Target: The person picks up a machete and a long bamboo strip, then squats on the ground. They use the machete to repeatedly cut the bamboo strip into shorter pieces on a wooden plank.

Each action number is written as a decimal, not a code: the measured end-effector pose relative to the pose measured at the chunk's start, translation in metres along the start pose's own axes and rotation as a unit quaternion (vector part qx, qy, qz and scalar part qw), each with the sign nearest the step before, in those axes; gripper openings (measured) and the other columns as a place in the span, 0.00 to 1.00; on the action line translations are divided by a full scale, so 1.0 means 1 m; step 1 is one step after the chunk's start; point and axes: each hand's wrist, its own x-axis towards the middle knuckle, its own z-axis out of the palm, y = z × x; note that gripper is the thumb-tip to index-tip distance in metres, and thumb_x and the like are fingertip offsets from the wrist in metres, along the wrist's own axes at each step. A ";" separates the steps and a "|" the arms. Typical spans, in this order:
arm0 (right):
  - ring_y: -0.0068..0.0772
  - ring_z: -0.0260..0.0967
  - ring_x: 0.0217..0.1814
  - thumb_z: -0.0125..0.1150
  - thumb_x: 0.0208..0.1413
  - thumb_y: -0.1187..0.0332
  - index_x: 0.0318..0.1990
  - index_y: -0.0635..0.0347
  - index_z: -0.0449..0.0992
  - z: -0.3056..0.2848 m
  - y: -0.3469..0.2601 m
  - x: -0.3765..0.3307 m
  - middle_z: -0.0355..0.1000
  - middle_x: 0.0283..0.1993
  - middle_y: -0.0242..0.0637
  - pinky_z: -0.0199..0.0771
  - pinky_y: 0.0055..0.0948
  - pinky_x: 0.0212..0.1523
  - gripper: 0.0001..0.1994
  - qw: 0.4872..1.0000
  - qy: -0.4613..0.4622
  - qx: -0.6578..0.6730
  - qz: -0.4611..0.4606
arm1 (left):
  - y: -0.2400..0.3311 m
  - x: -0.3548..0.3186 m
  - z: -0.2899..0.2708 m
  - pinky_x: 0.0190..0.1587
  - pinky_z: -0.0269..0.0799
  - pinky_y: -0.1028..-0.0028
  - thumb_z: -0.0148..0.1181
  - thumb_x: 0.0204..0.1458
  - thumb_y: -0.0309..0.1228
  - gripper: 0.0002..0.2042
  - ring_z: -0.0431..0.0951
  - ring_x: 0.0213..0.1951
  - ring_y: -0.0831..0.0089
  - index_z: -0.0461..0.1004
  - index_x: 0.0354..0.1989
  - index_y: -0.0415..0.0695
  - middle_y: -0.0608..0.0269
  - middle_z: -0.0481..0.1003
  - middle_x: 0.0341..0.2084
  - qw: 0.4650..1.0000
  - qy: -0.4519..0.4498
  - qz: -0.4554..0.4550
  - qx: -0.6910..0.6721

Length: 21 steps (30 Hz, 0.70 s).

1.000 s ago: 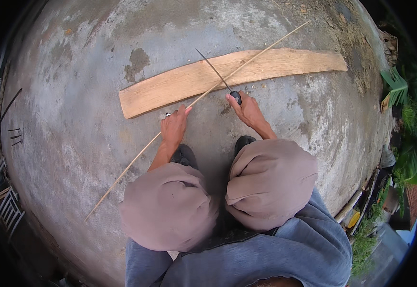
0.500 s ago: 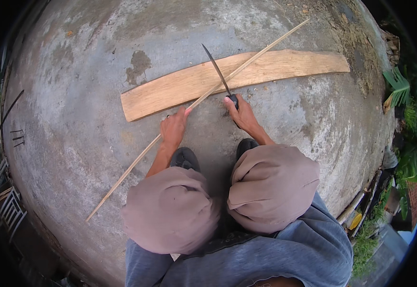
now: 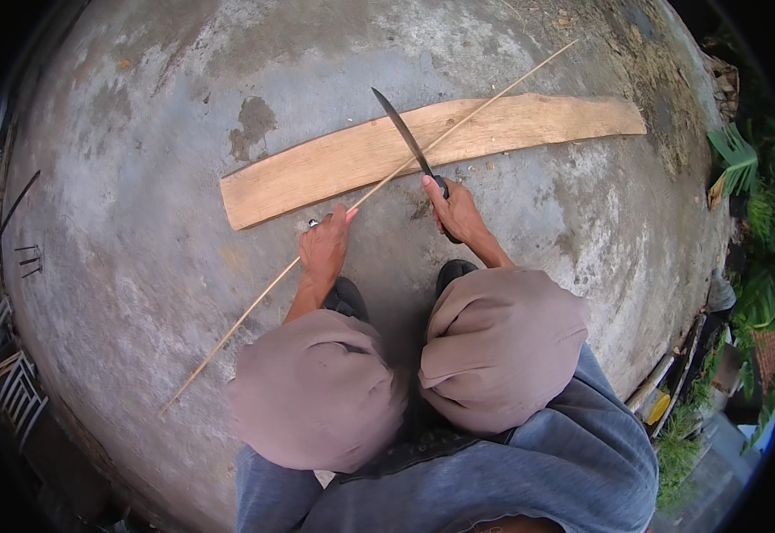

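Note:
My left hand (image 3: pixel 324 245) is closed round a long, thin strip of wood or bamboo (image 3: pixel 254 306), which slants from the lower left to the upper right. A ring shows on that hand. In my right hand (image 3: pixel 458 213) is the dark handle of a long knife (image 3: pixel 402 128); its blade points up and to the left. The blade crosses the strip just beyond my hands, and whether it cuts in cannot be made out. Beneath both lies a long, slightly curved wooden plank (image 3: pixel 316 175) on the concrete.
Rough grey concrete (image 3: pixel 156 231) surrounds the plank, with small wood chips by its near edge. My knees and dark shoes are close below my hands. Green plants (image 3: pixel 738 160) line the right rim; a white slatted frame (image 3: pixel 23 395) stands at the left rim.
The strip has turned about its length and now shows a thinner edge. The knife blade has tilted to show more of its flat side. Both hands keep their grip.

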 end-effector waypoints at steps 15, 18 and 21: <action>0.48 0.75 0.25 0.61 0.65 0.47 0.38 0.65 0.71 -0.003 -0.021 -0.026 0.73 0.23 0.45 0.73 0.40 0.27 0.24 0.940 0.160 -0.011 -0.302 | 0.002 0.002 0.001 0.24 0.73 0.52 0.52 0.68 0.45 0.16 0.80 0.24 0.47 0.68 0.35 0.45 0.52 0.79 0.23 1.000 0.007 -0.005 -0.015; 0.64 0.74 0.27 0.57 0.65 0.43 0.37 0.67 0.71 0.012 0.025 0.003 0.73 0.22 0.54 0.75 0.46 0.29 0.28 0.959 0.130 -0.215 -0.132 | 0.004 0.000 0.002 0.24 0.73 0.52 0.51 0.68 0.45 0.16 0.80 0.24 0.47 0.68 0.35 0.45 0.51 0.79 0.23 1.000 -0.006 -0.018 -0.005; 0.51 0.76 0.24 0.54 0.66 0.40 0.37 0.66 0.72 0.013 0.017 -0.001 0.72 0.20 0.49 0.76 0.42 0.27 0.30 0.983 0.084 -0.143 -0.082 | -0.002 -0.001 0.002 0.24 0.73 0.52 0.51 0.68 0.46 0.16 0.81 0.24 0.47 0.68 0.35 0.45 0.51 0.79 0.22 1.000 -0.009 -0.019 -0.009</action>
